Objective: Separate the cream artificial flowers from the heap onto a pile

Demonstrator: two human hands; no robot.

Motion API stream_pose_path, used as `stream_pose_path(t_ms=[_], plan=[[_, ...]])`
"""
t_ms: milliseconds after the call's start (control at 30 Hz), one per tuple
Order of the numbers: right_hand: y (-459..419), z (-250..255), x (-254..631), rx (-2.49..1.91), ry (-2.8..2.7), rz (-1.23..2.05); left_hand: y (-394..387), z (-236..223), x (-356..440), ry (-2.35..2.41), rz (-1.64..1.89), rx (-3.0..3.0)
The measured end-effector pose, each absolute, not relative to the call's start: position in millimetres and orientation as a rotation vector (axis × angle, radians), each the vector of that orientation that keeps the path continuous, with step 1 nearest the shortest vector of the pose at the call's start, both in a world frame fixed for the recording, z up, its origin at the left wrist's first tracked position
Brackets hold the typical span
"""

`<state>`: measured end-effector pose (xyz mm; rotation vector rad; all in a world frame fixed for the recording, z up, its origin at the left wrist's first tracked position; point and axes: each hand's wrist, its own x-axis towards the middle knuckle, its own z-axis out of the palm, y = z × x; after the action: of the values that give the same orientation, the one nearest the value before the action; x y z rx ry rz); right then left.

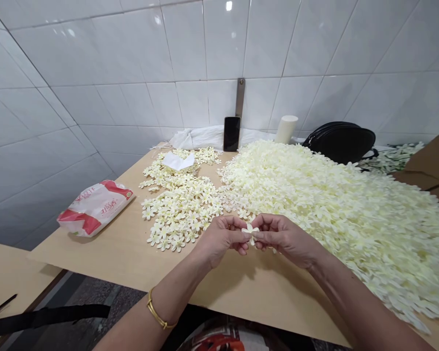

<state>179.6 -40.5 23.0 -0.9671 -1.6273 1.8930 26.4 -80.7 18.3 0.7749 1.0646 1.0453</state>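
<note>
Between my two hands, above the front of the table, is one small cream artificial flower (250,229) with its petals spread. My left hand (225,237) pinches it from the left with thumb and fingers. From the right, my right hand (282,238) pinches the same flower. Just beyond my left hand lies a smaller pile of flowers with yellowish centres (183,207). A large heap of pale flower petals (322,195) spreads beyond and to the right of my right hand. The fingers partly cover the held flower.
A red and white plastic packet (97,207) lies at the table's left. White paper (178,161) rests on the small pile. A phone (231,134) leans at the wall, with a white cylinder (286,129) and black bag (340,141) to its right. Brown cardboard (429,165) stands far right.
</note>
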Motion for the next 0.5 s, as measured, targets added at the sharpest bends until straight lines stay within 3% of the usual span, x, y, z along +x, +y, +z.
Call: stream_pose_path(t_ms=[67,167,233,300,500], plan=[[-44,23,171,-1.107,-1.903,1.525,-78,14,33,1.179,1.094,0.902],[-49,14,152,-1.264,-2.125,0.691,-70,2,43,1.386,1.366,1.162],[-51,6,143,-1.231,-2.092,0.411,-64,-5,46,1.412,1.524,1.197],[-49,0,142,-1.161,-1.999,0.435,-60,-7,43,1.315,1.552,1.093],[-44,4,158,-0.997,-1.912,1.08,-64,0,31,1.087,1.492,0.827]])
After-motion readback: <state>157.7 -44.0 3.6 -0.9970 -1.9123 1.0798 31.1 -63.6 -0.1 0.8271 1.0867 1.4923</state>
